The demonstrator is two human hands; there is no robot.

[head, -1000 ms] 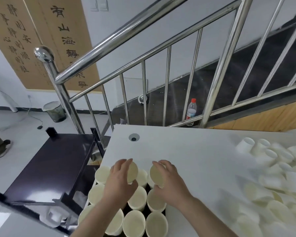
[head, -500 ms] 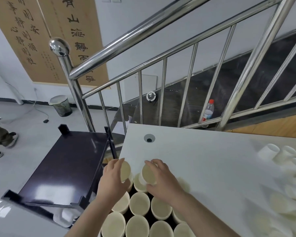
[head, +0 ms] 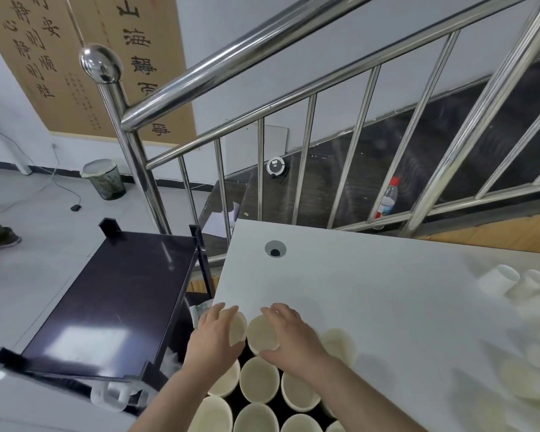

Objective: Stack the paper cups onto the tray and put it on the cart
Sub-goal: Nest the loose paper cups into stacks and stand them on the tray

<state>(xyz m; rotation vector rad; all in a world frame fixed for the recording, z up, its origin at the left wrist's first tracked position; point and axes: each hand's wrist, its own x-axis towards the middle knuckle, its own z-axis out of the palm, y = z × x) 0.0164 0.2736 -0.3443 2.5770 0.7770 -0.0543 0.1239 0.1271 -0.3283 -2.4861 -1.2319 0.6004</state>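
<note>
Standing at nine o'clock from the white table [head: 371, 294]: the dark cart [head: 106, 307], its flat top bare where visible, its long axis running from seven towards one o'clock beside the table's left edge. Sitting at the table's near-left corner, at six o'clock in the view: a dark tray [head: 248, 358], mostly hidden under upright paper cups [head: 259, 380] packed mouth-up in rows. Lying well apart at three o'clock, blurred: a heap of loose cups [head: 518, 291], some on their sides.

Curling around a cup [head: 237, 327] at the far end of the rows: the left hand [head: 214, 336], fingers wrapped over its rim. Gripping a second cup [head: 262, 336] just beside it: the right hand [head: 290, 333], thumb at the near side, fingers over the far rim. Both cups tilting slightly towards each other, mouths up.

Judging the next move: seating these two in the far row, then carrying the loaded tray towards nine o'clock. Being nearer the cart: the left hand, likely leading that carry, the right following across the table edge.
</note>
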